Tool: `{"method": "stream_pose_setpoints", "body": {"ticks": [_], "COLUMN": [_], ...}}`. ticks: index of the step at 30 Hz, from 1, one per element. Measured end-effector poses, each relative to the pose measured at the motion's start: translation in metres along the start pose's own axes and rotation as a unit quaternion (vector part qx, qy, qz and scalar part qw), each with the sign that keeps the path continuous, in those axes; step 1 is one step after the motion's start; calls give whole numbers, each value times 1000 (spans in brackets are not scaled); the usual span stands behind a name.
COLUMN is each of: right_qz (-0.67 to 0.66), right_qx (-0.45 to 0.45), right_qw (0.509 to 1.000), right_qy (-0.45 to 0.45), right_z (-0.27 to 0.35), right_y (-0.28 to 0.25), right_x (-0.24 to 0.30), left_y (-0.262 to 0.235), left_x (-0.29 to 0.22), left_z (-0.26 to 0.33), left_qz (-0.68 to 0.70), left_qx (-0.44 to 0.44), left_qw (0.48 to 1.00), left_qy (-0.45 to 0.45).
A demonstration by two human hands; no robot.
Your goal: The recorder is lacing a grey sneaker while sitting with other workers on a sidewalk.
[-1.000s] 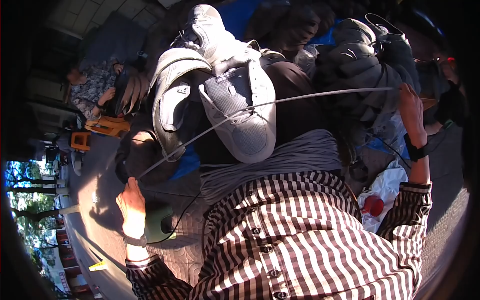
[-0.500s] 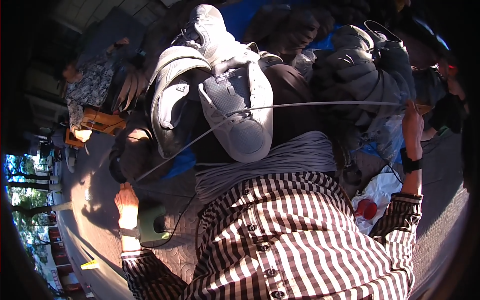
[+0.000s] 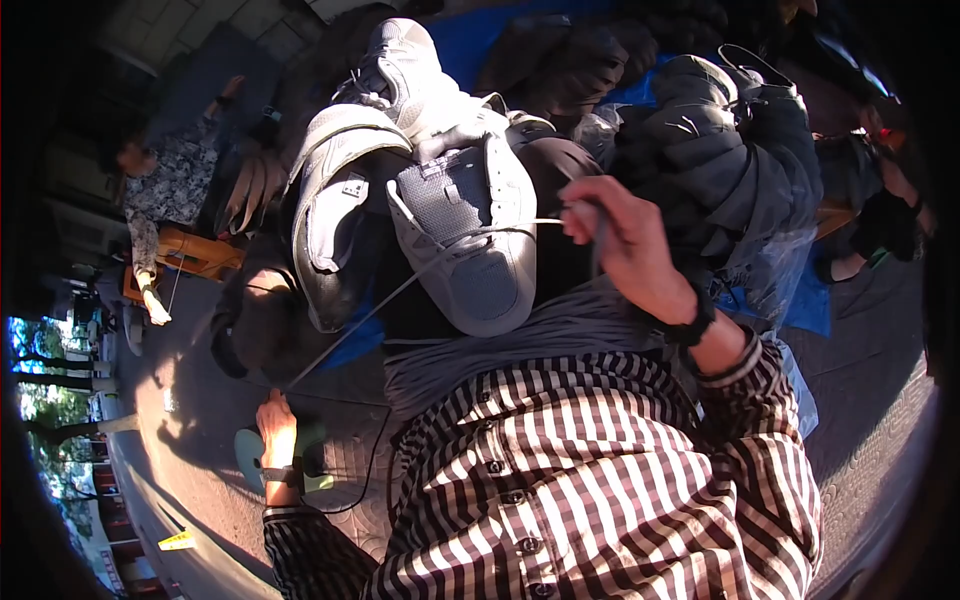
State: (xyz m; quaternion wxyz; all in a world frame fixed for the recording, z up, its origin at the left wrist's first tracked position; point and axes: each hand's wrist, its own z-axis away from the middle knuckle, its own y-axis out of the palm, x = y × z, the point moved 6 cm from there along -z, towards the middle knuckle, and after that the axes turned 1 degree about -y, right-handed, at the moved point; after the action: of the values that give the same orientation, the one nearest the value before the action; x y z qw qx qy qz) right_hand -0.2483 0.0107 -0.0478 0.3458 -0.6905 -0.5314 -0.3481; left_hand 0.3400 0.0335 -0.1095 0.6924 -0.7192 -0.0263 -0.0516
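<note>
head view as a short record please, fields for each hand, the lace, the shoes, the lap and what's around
left hand: low at left, fingertips at one end of the grey lace
right hand: raised just right of the grey shoe, pinching the lace
lace path: slants up from the left hand, crosses the shoe below its tongue, on to the right hand
other shoes: strapped shoe to the left, light shoe beyond
lap: bundle of grey laces
around: green stool, orange stool, seated person at left
</note>
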Motion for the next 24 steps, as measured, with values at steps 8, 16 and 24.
{"method": "stream_pose_setpoints", "body": {"ticks": [8,16,24], "right_qz": [21,240,281], "right_qx": [43,105,162], "right_qw": [999,957,939], "right_qy": [2,-122,-115], "right_z": [-24,-26,-19], "right_y": [41,56,57], "right_x": [-24,-11,-16], "left_y": [26,44,39], "left_x": [-2,-6,-18], "left_z": [9,16,30], "left_qz": [16,45,99], "left_qx": [-7,-2,-83], "left_qw": [999,997,991], "left_qy": [-41,-58,-28]}}
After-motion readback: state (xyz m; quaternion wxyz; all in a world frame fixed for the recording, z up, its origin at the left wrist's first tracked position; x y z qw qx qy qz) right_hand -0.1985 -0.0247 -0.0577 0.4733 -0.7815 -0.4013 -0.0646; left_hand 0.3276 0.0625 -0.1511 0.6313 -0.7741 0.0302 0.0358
